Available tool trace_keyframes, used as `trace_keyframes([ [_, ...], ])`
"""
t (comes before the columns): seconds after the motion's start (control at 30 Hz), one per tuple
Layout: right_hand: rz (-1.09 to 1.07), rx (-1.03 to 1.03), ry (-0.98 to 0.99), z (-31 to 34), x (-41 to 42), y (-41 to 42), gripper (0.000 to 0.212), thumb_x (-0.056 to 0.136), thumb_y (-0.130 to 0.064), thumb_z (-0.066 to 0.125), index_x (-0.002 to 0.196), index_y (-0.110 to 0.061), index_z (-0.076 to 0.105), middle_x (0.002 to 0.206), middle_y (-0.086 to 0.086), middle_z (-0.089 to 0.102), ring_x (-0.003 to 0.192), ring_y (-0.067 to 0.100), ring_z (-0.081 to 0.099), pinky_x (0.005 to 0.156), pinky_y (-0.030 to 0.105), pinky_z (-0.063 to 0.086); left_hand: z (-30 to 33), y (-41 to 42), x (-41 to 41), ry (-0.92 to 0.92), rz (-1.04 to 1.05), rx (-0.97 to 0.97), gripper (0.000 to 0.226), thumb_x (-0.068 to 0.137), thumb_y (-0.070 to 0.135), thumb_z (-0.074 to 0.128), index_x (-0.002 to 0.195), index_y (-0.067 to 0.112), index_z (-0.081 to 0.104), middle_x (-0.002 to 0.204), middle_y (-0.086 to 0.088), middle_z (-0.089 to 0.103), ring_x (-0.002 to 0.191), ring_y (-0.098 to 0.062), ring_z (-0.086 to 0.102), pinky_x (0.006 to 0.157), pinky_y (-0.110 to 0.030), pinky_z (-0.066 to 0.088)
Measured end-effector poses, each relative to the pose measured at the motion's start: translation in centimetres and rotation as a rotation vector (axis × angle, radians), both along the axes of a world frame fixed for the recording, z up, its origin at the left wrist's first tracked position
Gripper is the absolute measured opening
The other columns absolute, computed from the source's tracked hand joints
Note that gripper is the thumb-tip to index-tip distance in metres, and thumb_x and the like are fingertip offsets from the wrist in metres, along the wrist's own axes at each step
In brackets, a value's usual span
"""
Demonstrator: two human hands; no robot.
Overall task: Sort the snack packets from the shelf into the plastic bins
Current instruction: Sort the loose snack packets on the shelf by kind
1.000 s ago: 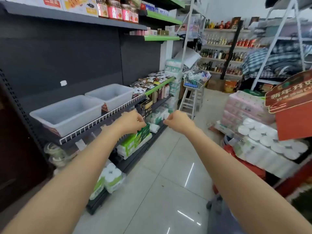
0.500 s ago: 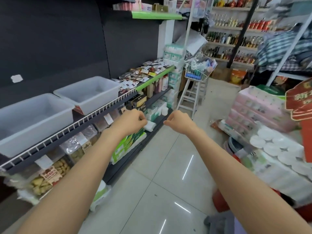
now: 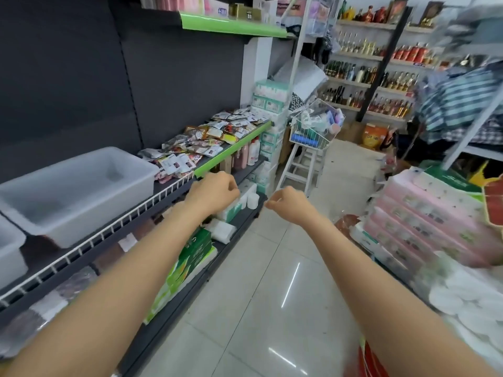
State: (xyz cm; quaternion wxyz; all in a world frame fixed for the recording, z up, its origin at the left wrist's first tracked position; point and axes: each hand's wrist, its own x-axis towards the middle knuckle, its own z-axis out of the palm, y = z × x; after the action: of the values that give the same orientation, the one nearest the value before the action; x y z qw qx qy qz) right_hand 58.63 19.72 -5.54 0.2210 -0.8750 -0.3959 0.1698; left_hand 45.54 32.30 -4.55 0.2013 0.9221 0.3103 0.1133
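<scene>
My left grip [image 3: 215, 193] and right grip [image 3: 290, 204], loosely curled and empty, hover below the packets [image 3: 206, 141], right of the bin [image 3: 81, 191].

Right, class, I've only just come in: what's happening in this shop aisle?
A person stands at a shelf with both arms stretched out. The left hand and right hand have loosely curled fingers and hold nothing. A heap of snack packets lies further along the shelf, beyond the left hand. The nearest clear bin sits on the same shelf and looks empty, so sorting appears not yet begun.
</scene>
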Motion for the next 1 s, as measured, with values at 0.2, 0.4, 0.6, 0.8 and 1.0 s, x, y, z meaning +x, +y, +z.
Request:
trace_keyframes([
  [0.2, -0.063, 0.034, -0.035, 1.4, 9.0, 8.9, 0.037, 0.091, -0.025, 0.053, 0.113, 0.003, 0.062, 0.115, 0.022, 0.063, 0.107, 0.036, 0.06, 0.092, 0.051, 0.05, 1.6, 9.7, 9.7, -0.042, -0.074, -0.021, 0.019, 0.091, 0.024, 0.053, 0.098, 0.015, 0.067, 0.102, -0.004, 0.068, 0.09, -0.022, 0.061, 0.08, -0.037, 0.051],
  [0.4, -0.082, 0.022, -0.019, 1.5, 17.7, 14.6, 0.036, 0.093, -0.027, 0.055, 0.11, 0.003, 0.065, 0.108, 0.021, 0.067, 0.099, 0.035, 0.063, 0.089, 0.045, 0.052, 2.2, 16.0, 19.3, -0.039, -0.151, -0.046, 0.023, 0.091, 0.021, 0.053, 0.098, 0.009, 0.071, 0.097, -0.005, 0.069, 0.086, -0.02, 0.06, 0.071, -0.029, 0.046],
  [0.6, -0.083, 0.049, -0.035, 0.4, 28.8, 19.6, 0.032, 0.094, -0.032, 0.055, 0.112, -0.009, 0.067, 0.113, 0.011, 0.067, 0.1, 0.027, 0.061, 0.086, 0.035, 0.05, 1.2, 21.2, 30.1, -0.07, -0.154, -0.113, 0.017, 0.088, 0.024, 0.052, 0.084, 0.021, 0.069, 0.095, -0.003, 0.068, 0.085, -0.018, 0.06, 0.073, -0.03, 0.048],
  [0.8, -0.051, 0.029, -0.054, 0.6, 42.7, 24.3, 0.03, 0.094, -0.032, 0.054, 0.108, -0.008, 0.068, 0.106, 0.01, 0.067, 0.089, 0.023, 0.057, 0.076, 0.029, 0.045, 1.2, 25.1, 43.2, -0.042, -0.146, -0.187, 0.02, 0.092, 0.024, 0.051, 0.103, 0.014, 0.064, 0.07, 0.005, 0.059, 0.07, -0.022, 0.059, 0.081, -0.04, 0.055],
  [1.0, -0.029, 0.037, -0.041, 1.1, 54.8, 27.9, 0.027, 0.092, -0.03, 0.056, 0.105, -0.011, 0.07, 0.1, 0.006, 0.068, 0.095, 0.022, 0.059, 0.078, 0.028, 0.045, 1.7, 29.1, 54.5, -0.039, -0.162, -0.119, 0.017, 0.093, 0.027, 0.054, 0.101, 0.018, 0.066, 0.084, 0.0, 0.063, 0.079, -0.017, 0.058, 0.07, -0.027, 0.044],
])
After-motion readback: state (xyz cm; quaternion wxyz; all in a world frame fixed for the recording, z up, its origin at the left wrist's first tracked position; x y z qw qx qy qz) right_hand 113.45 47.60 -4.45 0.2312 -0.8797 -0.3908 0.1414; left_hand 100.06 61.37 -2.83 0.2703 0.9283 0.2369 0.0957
